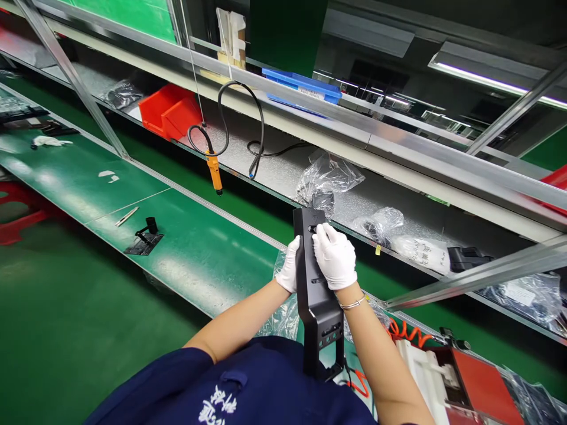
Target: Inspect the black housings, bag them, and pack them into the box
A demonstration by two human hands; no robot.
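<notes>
A long black housing with slots and a bracket-like lower end (309, 298) is held up close to my body, tilted away from me. My left hand (289, 265), in a white glove, grips its left edge, with the fingers partly hidden behind it. On the front face, near the upper slot, rests my gloved right hand (333, 257). Its thumb and fingers are pinched together there; whatever small thing they hold, if any, is hidden. Clear plastic wrap (283, 319) lies on the green bench behind the housing.
An orange electric screwdriver (213, 171) hangs over the bench from a cord. Tweezers (127, 216) and a small black stand (145, 237) lie to the left. The shelf carries a red bin (170, 111) and bagged parts (420, 251). A red and white fixture (482, 383) stands at the lower right.
</notes>
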